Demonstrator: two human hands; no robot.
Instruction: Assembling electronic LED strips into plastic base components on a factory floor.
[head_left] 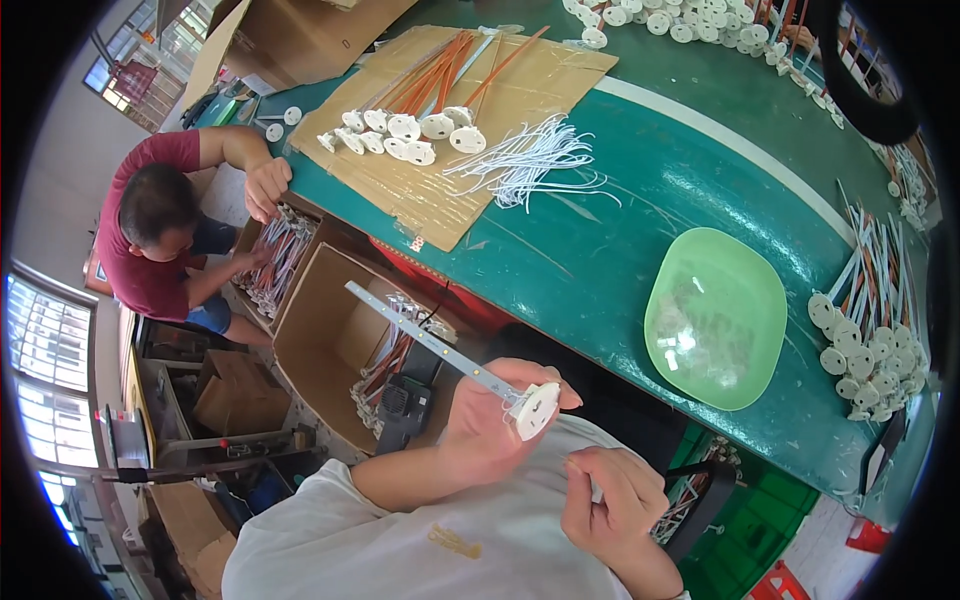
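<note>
My left hand (pixel 485 425) is closed around an LED light stick, a narrow grey strip (pixel 425 338) dotted with small LEDs. A round white base (pixel 538 411) is fixed at its near end, with thin wires showing beside the joint. The strip points up and to the left, above an open carton. My right hand (pixel 615 505) hovers to the right of the base, apart from it, with thumb and fingers curled together. Whatever it may pinch is hidden or too small to name.
Across the green table (pixel 560 265) lie white wires (pixel 535 165) on cardboard (pixel 420 205), several white-based sticks (pixel 405 125), a light-green tray (pixel 755 350) of small clear pieces and another stick pile (pixel 870 345). Beside me stands a carton (pixel 310 310); a co-worker (pixel 160 225) reaches into another box.
</note>
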